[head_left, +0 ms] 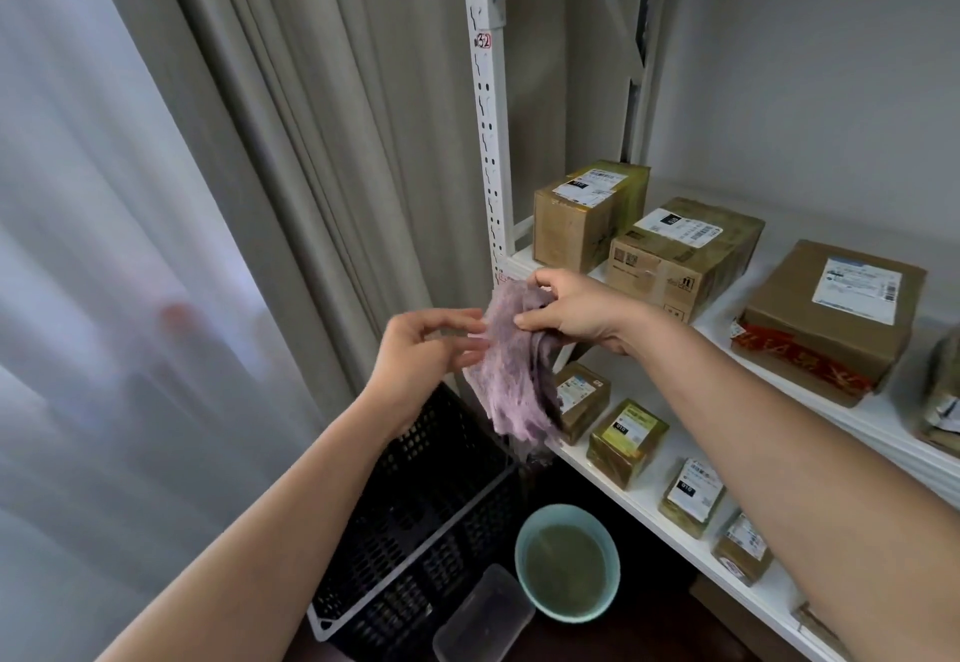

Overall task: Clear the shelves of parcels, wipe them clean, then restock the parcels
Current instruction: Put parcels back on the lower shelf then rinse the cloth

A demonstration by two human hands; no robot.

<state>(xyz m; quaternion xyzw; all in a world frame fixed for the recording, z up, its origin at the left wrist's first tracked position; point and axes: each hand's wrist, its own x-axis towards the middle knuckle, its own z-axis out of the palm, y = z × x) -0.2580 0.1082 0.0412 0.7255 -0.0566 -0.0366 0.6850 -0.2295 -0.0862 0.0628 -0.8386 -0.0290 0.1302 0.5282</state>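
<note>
Your right hand is pinching the top of the purple cloth so it hangs down in front of the shelf edge, and your left hand is loose, fingers straight-ish and just brushing the cloth's side, not really gripping anything. Parcels are all over both shelf levels, so I'd say the clearing part hasn't happened for these yet.

Stuff that could bite you: if that cloth is wet it'll drip onto the small parcels on the lower level right beside its tail end, and soggy cardboard and labels are no fun. Wiping around boxes instead of moving them into the basket first would also leave dirty patches. And the bowl of murky water sits on the floor near your feet, easy to kick over when you step in.

Can't tell how wet the cloth is. The shelf runs off the right edge, so there's no counting the parcels, and the clear tub by the basket is cut off at the bottom
</note>
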